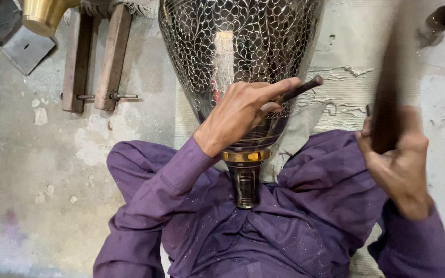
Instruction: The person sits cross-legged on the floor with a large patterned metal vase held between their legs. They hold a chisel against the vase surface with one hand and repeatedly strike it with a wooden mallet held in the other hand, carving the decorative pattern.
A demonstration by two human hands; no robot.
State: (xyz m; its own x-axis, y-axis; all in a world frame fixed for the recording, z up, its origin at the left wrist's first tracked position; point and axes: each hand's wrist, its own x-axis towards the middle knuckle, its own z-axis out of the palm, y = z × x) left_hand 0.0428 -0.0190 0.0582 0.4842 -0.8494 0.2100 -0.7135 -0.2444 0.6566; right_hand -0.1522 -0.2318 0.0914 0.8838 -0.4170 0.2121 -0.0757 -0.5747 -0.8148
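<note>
A large dark metal vase (233, 46) covered in fine engraved leaf patterns lies across my lap, its narrow brass-banded foot (245, 175) pointing toward me. My left hand (243, 110) rests on the vase's lower body and pinches a short dark chisel (302, 88), its tip against the metal. My right hand (397, 159) is raised at the right and grips a dark wooden hammer handle (390, 87), blurred by motion. Purple sleeves and clothing cover my arms and legs.
A wooden clamp of two blocks joined by bolts (96, 56) lies on the concrete floor at the upper left, beside a brass vessel (45, 15) and a grey metal block (14, 36). A frayed cloth (336, 98) lies under the vase. A dark tube (441, 18) sits top right.
</note>
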